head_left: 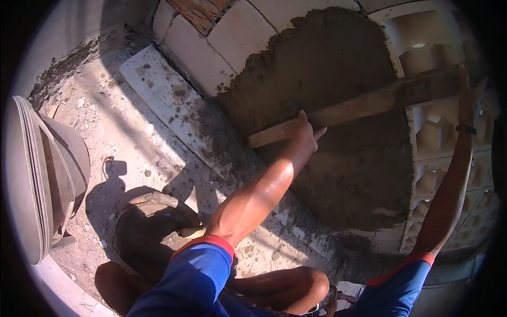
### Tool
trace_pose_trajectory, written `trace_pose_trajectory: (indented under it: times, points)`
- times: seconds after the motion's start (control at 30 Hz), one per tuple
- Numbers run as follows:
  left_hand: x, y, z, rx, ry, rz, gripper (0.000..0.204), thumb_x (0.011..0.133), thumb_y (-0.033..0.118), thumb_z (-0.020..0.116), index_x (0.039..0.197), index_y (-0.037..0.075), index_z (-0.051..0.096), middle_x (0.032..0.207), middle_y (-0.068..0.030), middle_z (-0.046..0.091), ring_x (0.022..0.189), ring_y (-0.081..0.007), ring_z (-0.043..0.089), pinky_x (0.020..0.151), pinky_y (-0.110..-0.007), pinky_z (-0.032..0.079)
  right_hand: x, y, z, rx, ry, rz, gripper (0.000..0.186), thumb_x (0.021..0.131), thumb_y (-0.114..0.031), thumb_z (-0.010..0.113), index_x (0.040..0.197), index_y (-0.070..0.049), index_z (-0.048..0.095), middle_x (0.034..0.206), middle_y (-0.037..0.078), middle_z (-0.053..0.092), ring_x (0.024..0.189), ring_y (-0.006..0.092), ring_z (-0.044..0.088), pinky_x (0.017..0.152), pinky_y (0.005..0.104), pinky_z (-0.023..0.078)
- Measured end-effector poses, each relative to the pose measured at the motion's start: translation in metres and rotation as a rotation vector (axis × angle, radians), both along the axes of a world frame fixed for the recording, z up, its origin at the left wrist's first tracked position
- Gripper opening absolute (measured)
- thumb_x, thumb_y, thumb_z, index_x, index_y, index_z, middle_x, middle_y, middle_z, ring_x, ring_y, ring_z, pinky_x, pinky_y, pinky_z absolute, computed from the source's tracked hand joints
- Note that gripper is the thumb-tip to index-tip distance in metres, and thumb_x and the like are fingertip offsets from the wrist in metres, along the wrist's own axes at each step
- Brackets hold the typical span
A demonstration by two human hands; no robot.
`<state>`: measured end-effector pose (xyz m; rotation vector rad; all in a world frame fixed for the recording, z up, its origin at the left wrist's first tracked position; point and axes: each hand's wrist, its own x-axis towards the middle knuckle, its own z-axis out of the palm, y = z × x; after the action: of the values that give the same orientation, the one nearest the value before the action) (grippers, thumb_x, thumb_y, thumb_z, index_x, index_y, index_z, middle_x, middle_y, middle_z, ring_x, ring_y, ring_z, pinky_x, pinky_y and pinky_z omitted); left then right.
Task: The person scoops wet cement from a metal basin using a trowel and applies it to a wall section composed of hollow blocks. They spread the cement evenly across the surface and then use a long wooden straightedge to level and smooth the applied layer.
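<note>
Through the head camera, I am seeing the wearer's bent knee [288, 288] sitting nearest, between two blue sleeves with red cuffs. Just beyond, a round tub [122, 222] of wet grey mix is standing on the littered floor [87, 113], a light-coloured handle [193, 232] showing at its right side; a large grey conical container [31, 179] is occupying the far left. A mortar-spattered white slab [153, 87] is running along the wall's foot. Farther out, my left hand [302, 133] is resting across the long wooden board [364, 104] near its lower-left end; two digits are standing apart, the others are staying out of sight, so I cannot tell whether the fingers are clamping. My right hand [469, 100], a dark bracelet [466, 129] circling its wrist, is touching the board's opposite end; its grip I cannot tell either. The board is lying aslant over the wet mortar patch [338, 53], its right part crossing pale openwork blocks [433, 129]. Plain white blocks [245, 34] are bordering the patch at upper left.
</note>
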<state>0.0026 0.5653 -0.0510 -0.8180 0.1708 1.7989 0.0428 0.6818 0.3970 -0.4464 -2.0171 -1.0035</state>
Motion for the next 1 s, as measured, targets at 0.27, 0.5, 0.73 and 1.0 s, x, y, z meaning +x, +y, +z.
trace_pose_trajectory:
  times: [0.27, 0.5, 0.73, 1.0]
  points:
    - [-0.004, -0.001, -0.048, 0.09, 0.04, 0.026, 0.06, 0.105, 0.039, 0.049, 0.153, 0.011, 0.026, 0.16, -0.0115, 0.019, 0.139, -0.035, 0.038, 0.099, -0.055, 0.057, -0.009, -0.037, -0.075, -0.031, 0.112, -0.155, 0.107, 0.087, -0.065, 0.061, 0.158, -0.001, 0.014, 0.16, 0.024, 0.029, 0.142, 0.0424, 0.038, 0.113, 0.0469, 0.037]
    - [-0.013, -0.002, -0.034, 0.019, 0.018, 0.018, 0.059, 0.105, 0.038, 0.05, 0.152, 0.01, 0.028, 0.158, -0.0129, 0.023, 0.138, -0.0365, 0.038, 0.1, -0.055, 0.057, -0.019, -0.065, -0.065, -0.111, 0.107, -0.071, 0.111, 0.085, -0.066, 0.062, 0.158, 0.002, 0.013, 0.161, 0.026, 0.026, 0.143, 0.0431, 0.036, 0.115, 0.0463, 0.036]
    - [-0.008, -0.001, -0.042, 0.017, 0.028, 0.046, 0.056, 0.106, 0.037, 0.049, 0.15, 0.008, 0.03, 0.156, -0.0138, 0.025, 0.136, -0.0358, 0.041, 0.099, -0.053, 0.058, -0.023, -0.049, -0.067, -0.07, 0.091, -0.1, 0.112, 0.085, -0.069, 0.061, 0.158, 0.002, 0.014, 0.161, 0.026, 0.024, 0.145, 0.0419, 0.033, 0.117, 0.0463, 0.033]
    - [-0.019, -0.01, -0.018, -0.047, -0.003, -0.012, 0.06, 0.105, 0.041, 0.047, 0.152, 0.009, 0.027, 0.153, -0.0134, 0.03, 0.129, -0.0363, 0.048, 0.095, -0.052, 0.06, -0.028, -0.035, -0.043, -0.067, 0.087, -0.084, 0.116, 0.083, -0.072, 0.061, 0.157, 0.006, 0.015, 0.162, 0.026, 0.021, 0.15, 0.0378, 0.025, 0.121, 0.0433, 0.026]
